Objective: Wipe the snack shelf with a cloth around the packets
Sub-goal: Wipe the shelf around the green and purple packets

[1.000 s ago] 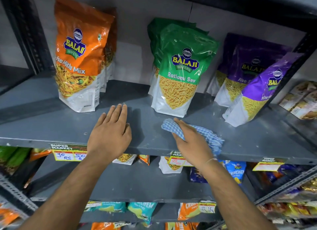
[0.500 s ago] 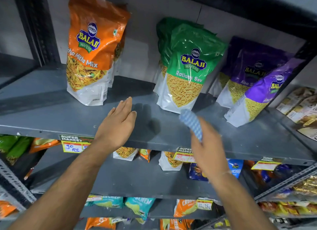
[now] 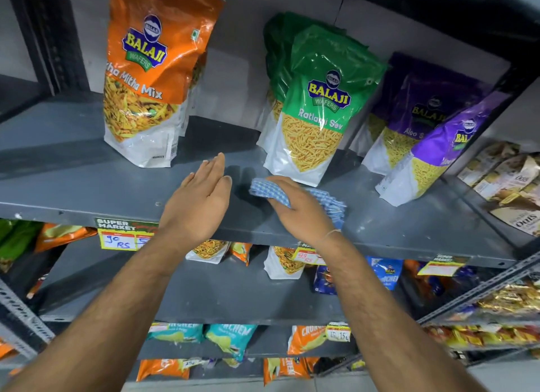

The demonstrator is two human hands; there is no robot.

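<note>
My right hand [image 3: 301, 213] presses a blue-and-white checked cloth [image 3: 324, 200] flat on the grey snack shelf [image 3: 76, 184], just in front of the green Ratlami Sev packets [image 3: 318, 105]. My left hand [image 3: 198, 202] hovers beside it with fingers straight and together, tilted on its edge, holding nothing. An orange Mitha Mix packet [image 3: 152, 76] stands upright to the left. Purple Aloo Sev packets [image 3: 432, 129] lean at the right end of the shelf.
Bare shelf lies between the orange and green packets. Price labels [image 3: 122, 234] hang on the shelf's front edge. Lower shelves hold several more snack packets [image 3: 228, 336]. Oats packs [image 3: 508, 184] sit on the adjoining rack at right.
My right hand had lifted the cloth off the shelf and now presses it down again in front of the green packet. My left hand rose and tilted onto its edge.
</note>
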